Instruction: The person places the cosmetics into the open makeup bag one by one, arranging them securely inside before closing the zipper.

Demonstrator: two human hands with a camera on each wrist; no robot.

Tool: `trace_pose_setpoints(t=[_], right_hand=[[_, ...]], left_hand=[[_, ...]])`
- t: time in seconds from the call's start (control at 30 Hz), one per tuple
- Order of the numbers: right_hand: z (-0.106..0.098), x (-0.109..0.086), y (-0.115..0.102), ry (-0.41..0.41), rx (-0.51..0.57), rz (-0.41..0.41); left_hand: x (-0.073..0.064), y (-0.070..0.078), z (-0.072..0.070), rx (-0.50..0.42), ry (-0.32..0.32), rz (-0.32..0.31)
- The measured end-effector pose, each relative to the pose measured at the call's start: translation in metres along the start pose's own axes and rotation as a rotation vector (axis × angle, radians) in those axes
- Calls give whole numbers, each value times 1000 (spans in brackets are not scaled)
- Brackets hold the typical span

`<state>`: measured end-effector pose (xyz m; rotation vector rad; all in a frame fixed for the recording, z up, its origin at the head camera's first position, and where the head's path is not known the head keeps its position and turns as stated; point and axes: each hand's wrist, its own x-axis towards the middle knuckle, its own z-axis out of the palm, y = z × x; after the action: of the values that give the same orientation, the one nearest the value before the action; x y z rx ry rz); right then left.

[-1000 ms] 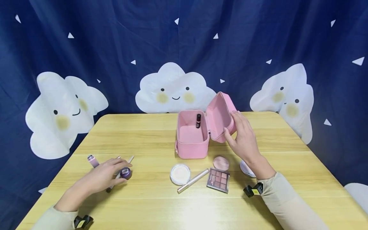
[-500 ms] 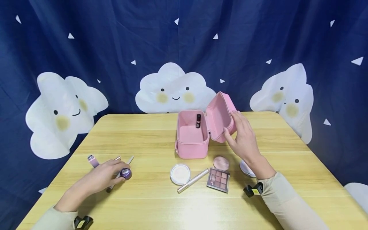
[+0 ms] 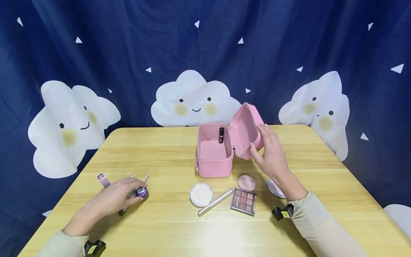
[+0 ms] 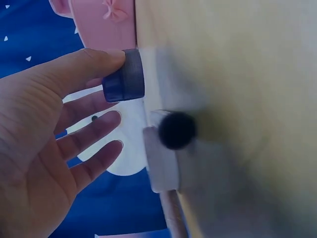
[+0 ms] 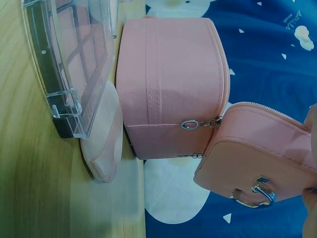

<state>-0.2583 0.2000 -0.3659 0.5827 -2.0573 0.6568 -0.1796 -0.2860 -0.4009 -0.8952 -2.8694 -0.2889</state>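
Note:
My left hand (image 3: 117,196) pinches a small round purple jar (image 3: 141,192) between thumb and index finger. The left wrist view has the jar (image 4: 124,77) at the fingertips, the other fingers spread behind it. Beneath and beside this hand lie slim sticks (image 3: 146,178) and a lilac tube (image 3: 103,180), partly covered by it. My right hand (image 3: 273,153) grips the raised lid (image 3: 245,132) of a pink makeup case (image 3: 214,167), thumb on the near rim and fingers over the far side. Inside the case a black lipstick-like tube (image 3: 221,135) leans against the right wall.
In front of the case lie a round white compact (image 3: 201,195), a silver-pink tube (image 3: 216,202), an eyeshadow palette (image 3: 244,201) and a round pink puff (image 3: 247,182). Another round compact (image 3: 275,189) is half hidden by the right wrist. A blue cloud-print curtain (image 3: 135,43) hangs behind the table.
The purple jar has shifted very slightly to the right with my left fingers and thumb. My right hand and the lid have kept their place.

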Motion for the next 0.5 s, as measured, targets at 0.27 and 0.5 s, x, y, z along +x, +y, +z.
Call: trace_pose_setpoints(t=[0.27, 0.5], right_hand=[[1, -1, 1, 6, 4, -2], [1, -1, 1, 3, -1, -3]], left_hand=[[14, 7, -13, 19, 46, 32], [33, 13, -27, 33, 77, 94]])
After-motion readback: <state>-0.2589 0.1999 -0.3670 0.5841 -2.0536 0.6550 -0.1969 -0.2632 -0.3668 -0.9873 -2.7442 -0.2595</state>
